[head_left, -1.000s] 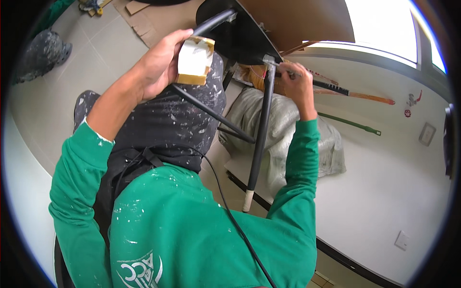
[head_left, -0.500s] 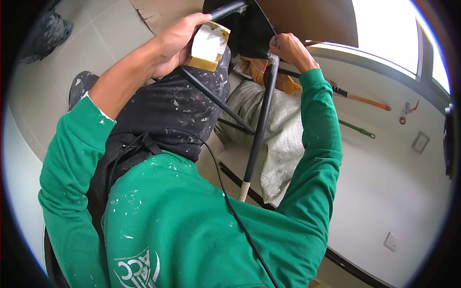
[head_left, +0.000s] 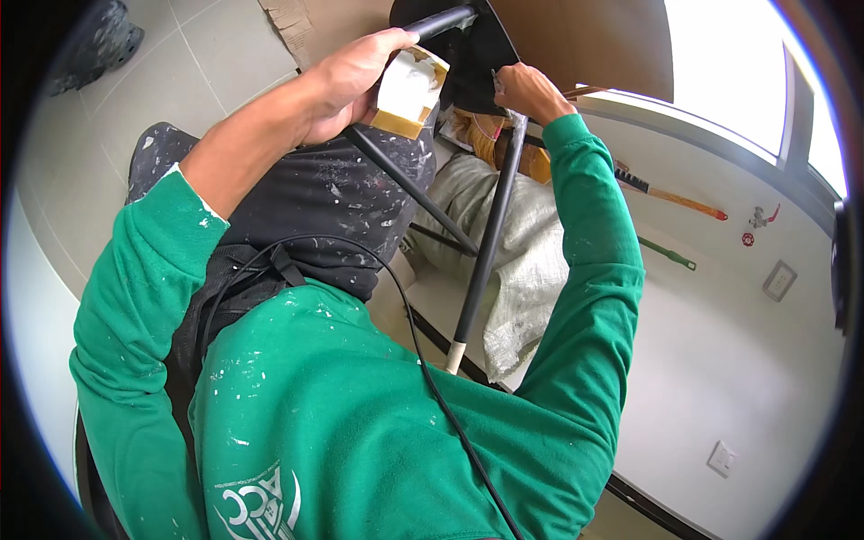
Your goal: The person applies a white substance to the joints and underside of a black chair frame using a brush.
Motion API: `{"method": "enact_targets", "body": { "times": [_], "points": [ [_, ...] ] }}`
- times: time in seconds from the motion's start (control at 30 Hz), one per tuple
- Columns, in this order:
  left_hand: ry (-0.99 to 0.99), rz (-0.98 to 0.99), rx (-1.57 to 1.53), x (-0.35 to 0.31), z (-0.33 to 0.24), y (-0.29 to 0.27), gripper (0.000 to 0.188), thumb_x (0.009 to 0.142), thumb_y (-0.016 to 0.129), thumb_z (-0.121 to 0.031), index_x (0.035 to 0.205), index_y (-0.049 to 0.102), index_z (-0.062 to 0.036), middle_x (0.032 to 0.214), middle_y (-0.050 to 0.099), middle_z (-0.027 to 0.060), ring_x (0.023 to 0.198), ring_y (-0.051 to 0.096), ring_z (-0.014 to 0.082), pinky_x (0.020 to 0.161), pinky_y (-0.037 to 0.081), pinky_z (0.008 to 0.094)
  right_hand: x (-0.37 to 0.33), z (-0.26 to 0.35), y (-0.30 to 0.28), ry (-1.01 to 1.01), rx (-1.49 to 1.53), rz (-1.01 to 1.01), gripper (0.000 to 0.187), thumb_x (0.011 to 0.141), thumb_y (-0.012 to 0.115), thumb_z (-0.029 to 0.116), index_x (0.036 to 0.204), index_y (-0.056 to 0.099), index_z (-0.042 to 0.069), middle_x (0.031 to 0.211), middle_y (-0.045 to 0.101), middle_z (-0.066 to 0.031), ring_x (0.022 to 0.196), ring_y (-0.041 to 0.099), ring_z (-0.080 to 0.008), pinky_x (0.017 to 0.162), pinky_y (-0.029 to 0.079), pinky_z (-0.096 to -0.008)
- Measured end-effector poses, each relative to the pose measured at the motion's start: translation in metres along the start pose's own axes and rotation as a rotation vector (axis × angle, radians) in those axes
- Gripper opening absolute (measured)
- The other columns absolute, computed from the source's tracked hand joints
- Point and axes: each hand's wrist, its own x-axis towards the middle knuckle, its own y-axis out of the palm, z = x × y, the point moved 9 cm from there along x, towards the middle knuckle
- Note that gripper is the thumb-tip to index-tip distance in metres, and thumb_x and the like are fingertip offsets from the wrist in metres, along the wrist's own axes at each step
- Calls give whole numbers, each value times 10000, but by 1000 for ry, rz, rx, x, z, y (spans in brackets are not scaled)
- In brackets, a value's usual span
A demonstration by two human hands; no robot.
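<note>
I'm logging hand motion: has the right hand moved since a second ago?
Yes: judged against the red-handled valve, the right hand has moved clearly higher up the picture.

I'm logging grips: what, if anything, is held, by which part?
The left hand holds a white-and-yellow piece by its left side. What the right hand, at the black panel, holds, if anything, cannot be told.

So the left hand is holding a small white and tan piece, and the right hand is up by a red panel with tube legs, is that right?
Not quite: the panel is black, not red, as the head view shows. The left hand does hold the small white and tan piece, and the right hand is by that panel with tube legs.
</note>
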Motion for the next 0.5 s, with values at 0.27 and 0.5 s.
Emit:
{"method": "enact_targets", "body": {
  "times": [0.27,0.5],
  "points": [
    [0,-45,15,0,0,-1,493,1088,459,-476,1255,631,-46,1084,737,84,959,744,187,875,608,368,4,12,-13,-39,-73,-13,261,791,763,200,878,734,-45,815,722,-255,817,730,-416,822,596,-465],
    [-2,-17,2,0,1,0,481,1093,441,-475,1257,623,-61,1085,728,83,955,734,178,867,607,377,13,19,-1,-61,-81,9,237,778,785,209,850,751,-15,816,737,-232,831,751,-384,806,614,-448]
  ]
}}
